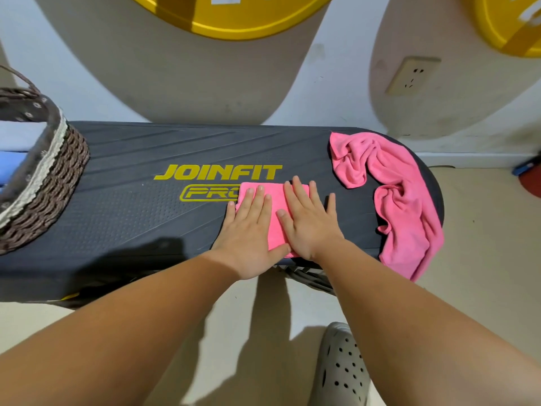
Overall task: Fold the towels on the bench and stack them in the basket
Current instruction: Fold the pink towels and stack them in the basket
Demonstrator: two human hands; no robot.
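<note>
A folded pink towel (273,227) is lying on the bench (131,206), probably needing even outward pressing to set its creases before going into the basket (58,171) at left, and the left hand (248,230) and right hand (307,221) are resting flat on it, fingers straight, gripping nothing, while a crumpled towel (404,200) is lying at right

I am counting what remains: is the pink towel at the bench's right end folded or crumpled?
Crumpled, not folded. The pink towel lies bunched in wrinkles on the bench, one end hanging off.
</note>
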